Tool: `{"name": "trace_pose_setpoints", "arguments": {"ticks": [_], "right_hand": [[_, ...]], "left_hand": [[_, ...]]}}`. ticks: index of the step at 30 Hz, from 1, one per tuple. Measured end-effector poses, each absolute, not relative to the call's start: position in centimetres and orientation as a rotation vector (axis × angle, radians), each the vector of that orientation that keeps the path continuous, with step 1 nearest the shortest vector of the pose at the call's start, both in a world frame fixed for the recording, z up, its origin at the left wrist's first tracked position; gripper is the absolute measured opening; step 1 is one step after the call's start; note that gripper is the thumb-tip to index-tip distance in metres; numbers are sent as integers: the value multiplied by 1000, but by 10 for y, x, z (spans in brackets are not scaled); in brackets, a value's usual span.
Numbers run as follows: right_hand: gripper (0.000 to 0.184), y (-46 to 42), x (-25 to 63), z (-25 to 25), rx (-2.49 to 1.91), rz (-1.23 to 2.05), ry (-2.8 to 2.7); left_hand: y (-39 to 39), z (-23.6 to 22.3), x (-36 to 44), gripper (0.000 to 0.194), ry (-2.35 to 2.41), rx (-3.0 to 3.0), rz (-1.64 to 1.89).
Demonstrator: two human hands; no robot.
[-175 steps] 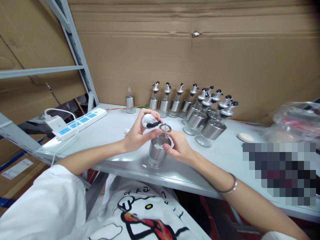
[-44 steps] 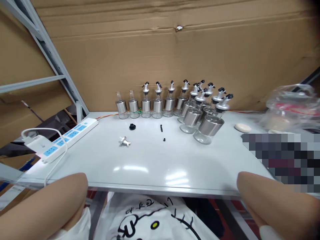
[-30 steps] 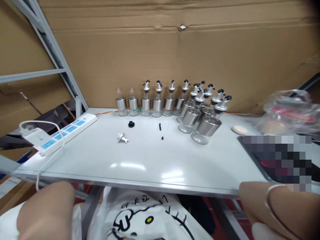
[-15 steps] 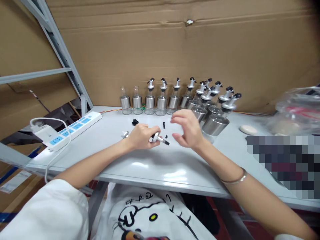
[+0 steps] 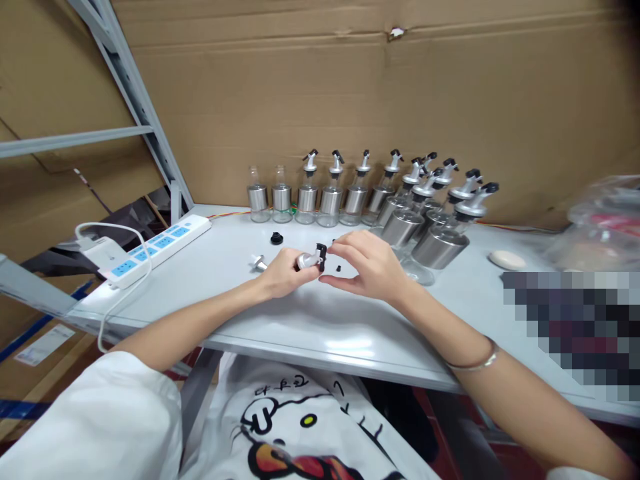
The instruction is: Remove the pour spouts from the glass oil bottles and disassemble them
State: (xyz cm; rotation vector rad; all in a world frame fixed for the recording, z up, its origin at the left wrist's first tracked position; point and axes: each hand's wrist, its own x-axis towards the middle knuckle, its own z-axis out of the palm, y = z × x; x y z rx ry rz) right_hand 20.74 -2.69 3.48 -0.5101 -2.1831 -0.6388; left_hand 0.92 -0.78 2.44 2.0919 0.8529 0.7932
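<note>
A silver pour spout [image 5: 306, 260] sits in my left hand [image 5: 283, 275], whose fingers are wrapped round its base. Its black flap [image 5: 321, 257] points up at the tip, on the side facing my other hand. My right hand [image 5: 367, 267] is open beside it, thumb and forefinger apart, the fingertips close to the flap; whether they touch it I cannot tell. On the table beyond lie a black stopper [image 5: 277, 238], a small black plug [image 5: 339, 269] and, left of my left hand, another silver spout piece [image 5: 259, 263].
Several glass-and-steel bottles [image 5: 355, 203] with spouts line the back and right; two bottles [image 5: 258, 200] at the left end have bare necks. A power strip [image 5: 160, 247] with a white cable lies left. A white oval object [image 5: 507, 259] and plastic bag [image 5: 605, 213] are right.
The spout in my left hand has turned, its tip now upward with the black flap showing. My right hand has come in from the right, close to the tip. The view has shifted slightly.
</note>
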Motion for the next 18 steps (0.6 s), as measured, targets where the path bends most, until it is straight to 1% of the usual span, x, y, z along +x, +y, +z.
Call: {"name": "trace_pose_setpoints", "arguments": {"ticks": [2, 4, 7, 11, 14, 18], "right_hand": [[27, -27, 206, 33, -491, -644, -2177], [35, -27, 206, 32, -494, -630, -2168], [46, -28, 207, 32, -488, -629, -2181], [48, -29, 207, 33, -430, -684, -2197], [50, -30, 206, 33, -406, -669, -2190], [58, -31, 204, 32, -386, -596, -2170]], "left_hand": [[-13, 25, 10, 28, 790, 2022, 742], [-17, 26, 11, 31, 725, 1969, 671], [-19, 24, 11, 40, 644, 1899, 550], [-20, 19, 13, 54, 565, 1873, 500], [-22, 16, 13, 58, 556, 1900, 491], [-24, 18, 13, 60, 554, 1916, 453]]}}
